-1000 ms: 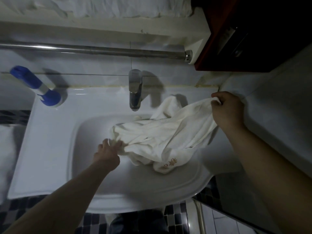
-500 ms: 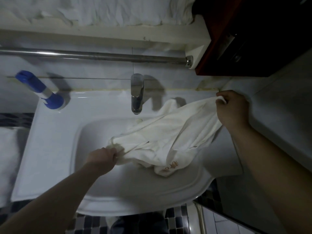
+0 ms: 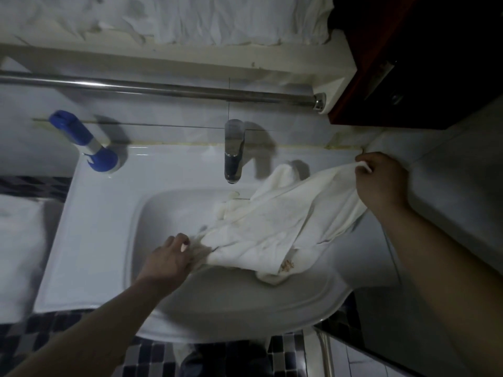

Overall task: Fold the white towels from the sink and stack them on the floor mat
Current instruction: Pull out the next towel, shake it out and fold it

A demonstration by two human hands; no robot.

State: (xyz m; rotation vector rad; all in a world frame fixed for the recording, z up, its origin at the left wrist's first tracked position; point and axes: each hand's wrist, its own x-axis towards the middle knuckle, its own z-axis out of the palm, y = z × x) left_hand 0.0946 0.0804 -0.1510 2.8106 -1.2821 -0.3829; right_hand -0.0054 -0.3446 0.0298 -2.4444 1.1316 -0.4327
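The left hand, which a second ago lay with its fingers only touching the cloth, has closed on the near end of the white towel at the lower middle of the frame and drawn it slightly leftward. The fingers are curled and bunch the cloth against the palm. The right hand has stayed at the right of the frame, near the back corner of the sink, its fingers pinched tight on a corner of the towel. The cloth between the two hands has pulled out longer and flatter than it was half a second ago, though it sags in the middle and its lower fold, with a small orange mark, hangs into the basin.

This looks like the towel being stretched by its ends so that it can be lifted clear; folding has not begun, and the floor mat is not in view.

The left forearm reaches up from the lower left of the frame, wrist low over the basin. The right forearm comes in from the lower right, hand raised above the sink rim, knuckles upward. A faucet stands at the centre, apart from the cloth.
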